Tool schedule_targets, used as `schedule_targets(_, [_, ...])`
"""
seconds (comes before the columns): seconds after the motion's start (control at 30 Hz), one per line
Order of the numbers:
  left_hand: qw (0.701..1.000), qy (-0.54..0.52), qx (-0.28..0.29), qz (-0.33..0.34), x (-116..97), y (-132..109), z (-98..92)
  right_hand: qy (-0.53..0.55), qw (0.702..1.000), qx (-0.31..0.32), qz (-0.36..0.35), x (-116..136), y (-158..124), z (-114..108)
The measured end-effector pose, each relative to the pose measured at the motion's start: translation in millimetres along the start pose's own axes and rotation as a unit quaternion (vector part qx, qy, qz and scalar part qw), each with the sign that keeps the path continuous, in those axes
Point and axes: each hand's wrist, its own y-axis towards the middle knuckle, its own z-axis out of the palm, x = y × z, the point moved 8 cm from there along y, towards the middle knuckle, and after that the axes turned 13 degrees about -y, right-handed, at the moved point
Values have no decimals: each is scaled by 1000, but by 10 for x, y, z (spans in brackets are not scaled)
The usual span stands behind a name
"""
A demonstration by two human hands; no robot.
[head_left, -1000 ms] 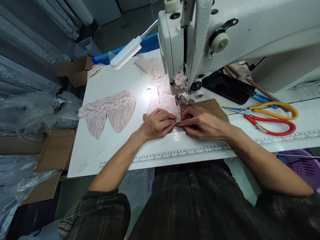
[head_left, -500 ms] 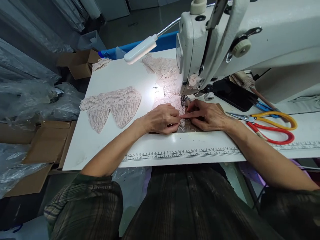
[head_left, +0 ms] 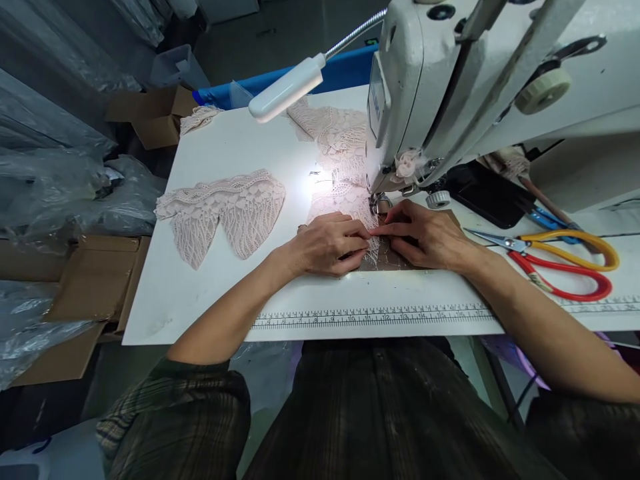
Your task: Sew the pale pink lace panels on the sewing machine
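Observation:
My left hand [head_left: 333, 245] rests on the pale pink lace [head_left: 345, 199], its fingers curled on the near edge. From the other side my right hand [head_left: 430, 237] pinches that edge between thumb and forefinger, and the fingertips of both hands almost meet. Just beyond them is the presser foot [head_left: 381, 203] of the white sewing machine [head_left: 405, 87], with the lace running beside it. Under the hands lies a brown plate [head_left: 387, 259] on the table. The needle tip is too small to make out.
A scalloped lace piece [head_left: 227, 207] lies on the white table [head_left: 165, 293] at left. Red-and-yellow-handled scissors [head_left: 565, 260] and a black phone [head_left: 487, 193] are at right. A lamp [head_left: 287, 88] hangs over the table. A printed ruler [head_left: 370, 316] runs along the front edge.
The view has shifted slightly, so the machine looks larger and farther right. Both hands keep nearly the same pose on the lace beside the presser foot.

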Motion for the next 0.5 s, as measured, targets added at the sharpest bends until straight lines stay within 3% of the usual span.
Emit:
schedule_targets(0.27, [999, 21, -32, -16, 42, -21, 36, -63, 996, 2, 59, -50, -17, 74])
schedule_targets(0.5, [997, 32, -74, -17, 62, -22, 57, 78, 982, 16, 169, -295, -12, -75])
